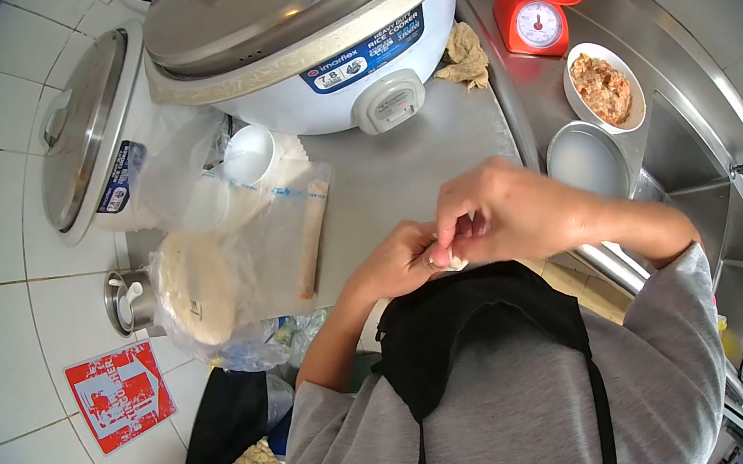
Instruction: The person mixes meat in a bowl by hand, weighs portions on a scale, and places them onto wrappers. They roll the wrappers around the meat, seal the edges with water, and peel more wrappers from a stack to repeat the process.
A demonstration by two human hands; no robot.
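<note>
Close in front of the black apron, my left hand [398, 259] has its fingers closed around a small pale dumpling [456, 263], mostly hidden by the fingers. My right hand [495, 211] comes in from the right and pinches the same dumpling from above with thumb and fingertips. To the left, a clear plastic bag holds a stack of round pale wrappers [198, 291]. A white bowl of minced filling [602, 87] stands to the right. Nearer my right hand is a round metal bowl of cloudy liquid [585, 160].
A large rice cooker [310, 78] stands at the back, another rice cooker [101, 128] at left. A red kitchen scale [538, 10] sits at back right beside a sink [687, 156]. A wooden stick [313, 241], white cup [249, 154] and metal container [127, 302] are at left.
</note>
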